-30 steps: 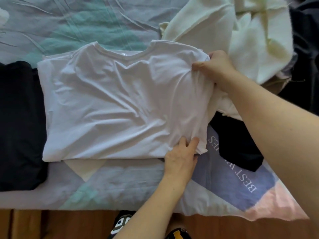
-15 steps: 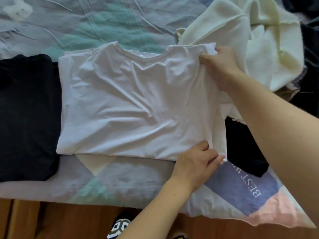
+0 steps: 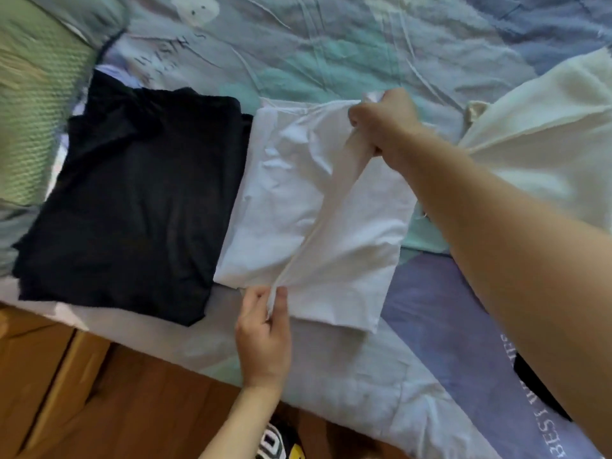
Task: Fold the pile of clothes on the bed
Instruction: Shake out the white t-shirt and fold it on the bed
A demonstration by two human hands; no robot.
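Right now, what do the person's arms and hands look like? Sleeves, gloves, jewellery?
Both hands are bare: left hand, right hand. No gloves, rings or watch visible. Both forearms are uncovered as far as the frame shows; no sleeve in view.

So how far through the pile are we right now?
One black garment lies folded flat on the bed, so that looks done. The white shirt is mid-fold: the left hand pinches its near edge, the right hand grips its far edge, lifting the flap between them. The cream garment lies unfolded, and a dark item too.
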